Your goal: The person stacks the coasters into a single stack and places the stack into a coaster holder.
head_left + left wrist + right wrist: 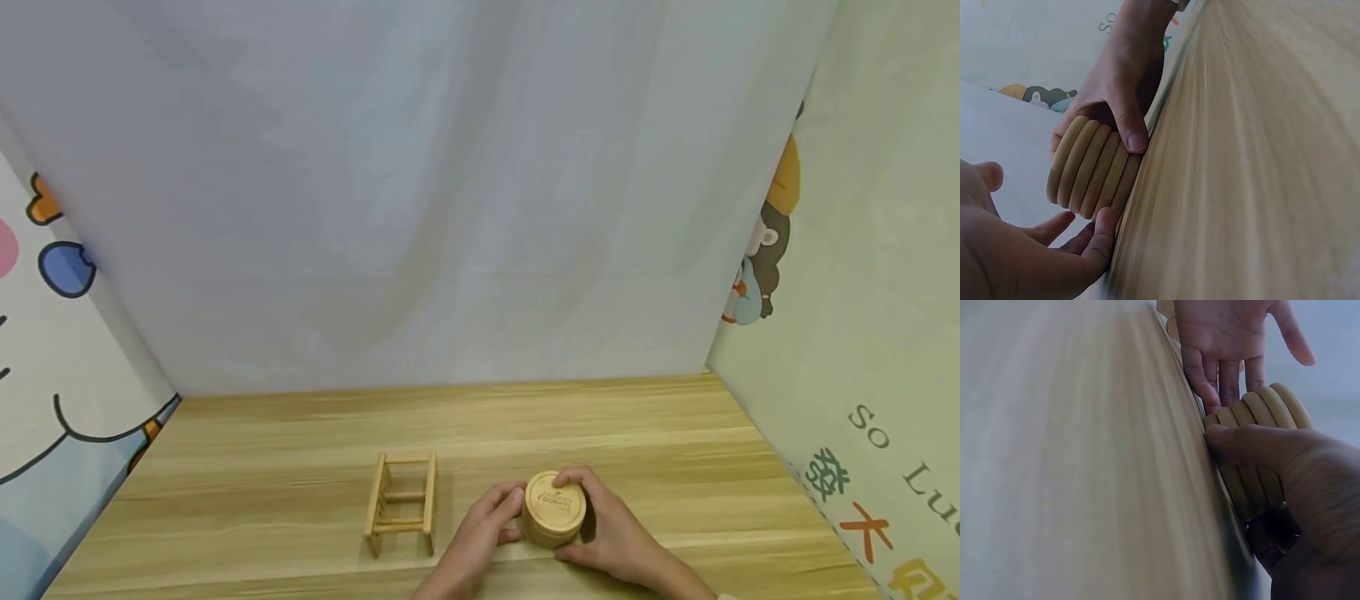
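A stack of several round bamboo coasters [553, 505] stands upright on the table, with printed lettering on its top disc. My right hand [617, 535] grips the stack from the right side. In the right wrist view its thumb [1244, 445] lies across the edges of the discs. On the left is my left hand [480, 528], its fingers extended and loosely spread. Those fingertips [1105, 219] reach the lower edge of the stack in the left wrist view. A small wooden rack [403, 500] with rungs stands left of the left hand.
The wood-grain table [262, 467] runs back to a pale curtain [450, 250]. A cartoon-printed cloth [67, 358] hangs on the left side. Another printed cloth with lettering [847, 333] lines the right side.
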The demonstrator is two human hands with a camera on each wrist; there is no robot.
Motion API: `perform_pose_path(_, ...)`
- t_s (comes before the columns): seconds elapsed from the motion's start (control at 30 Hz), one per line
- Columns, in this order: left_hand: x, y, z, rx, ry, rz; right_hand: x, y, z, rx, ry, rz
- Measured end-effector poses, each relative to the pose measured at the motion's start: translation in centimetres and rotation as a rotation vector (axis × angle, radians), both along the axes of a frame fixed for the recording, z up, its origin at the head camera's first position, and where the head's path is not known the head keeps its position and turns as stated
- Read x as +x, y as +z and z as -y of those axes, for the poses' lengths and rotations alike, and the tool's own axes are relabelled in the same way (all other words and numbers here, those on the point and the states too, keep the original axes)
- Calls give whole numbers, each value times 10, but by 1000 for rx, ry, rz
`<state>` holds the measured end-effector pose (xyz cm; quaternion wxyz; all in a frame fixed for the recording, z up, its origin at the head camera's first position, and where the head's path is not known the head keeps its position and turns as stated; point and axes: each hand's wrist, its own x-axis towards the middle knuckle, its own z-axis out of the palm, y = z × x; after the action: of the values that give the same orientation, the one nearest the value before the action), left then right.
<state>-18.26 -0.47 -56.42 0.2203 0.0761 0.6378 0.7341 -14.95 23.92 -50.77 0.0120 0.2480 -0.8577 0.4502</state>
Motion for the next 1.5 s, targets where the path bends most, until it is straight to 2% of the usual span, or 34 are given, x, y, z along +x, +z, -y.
perform_pose_path(0.17,-1,-3,0,-2,-3,-21,-1,-1,2,25,-11,-11)
perform_pose_path(0.3,4,4,-1,-6,8,-27,-3,-4,4,16,-6,-35)
perform_pose_path(0.37,10,12,-1,-31,10,-72,-3,-5,4,5,-4,-48)
perform_pose_path(0.53,28,46,-2,-129,41,-178,-2,-8,5,-16,-5,-83)
perform_pose_path(0.6,32,57,-4,-158,63,-165,-1,-8,5,-20,-4,-96)
perform_pose_path(0.67,34,63,-4,-182,78,-168,0,-8,6,-22,-2,-108)
perform_pose_path(0.73,35,64,-4,-187,88,-180,1,-7,6,-24,1,-113)
perform_pose_path(0.8,34,59,-4,-194,99,-206,1,-6,7,-21,-1,-120)
perform_pose_path(1.03,26,29,-6,-193,155,-241,3,0,11,-18,-6,-149)
perform_pose_path(1.13,26,25,-8,-191,179,-246,5,3,13,-22,-6,-161)
perform_pose_path(1.23,30,32,-9,-178,192,-230,7,5,15,-27,-11,-177)
perform_pose_path(1.33,36,47,-8,-160,193,-211,9,8,17,-26,-10,-200)
perform_pose_path(1.5,43,70,-8,-65,199,-121,13,14,20,-3,-15,-216)
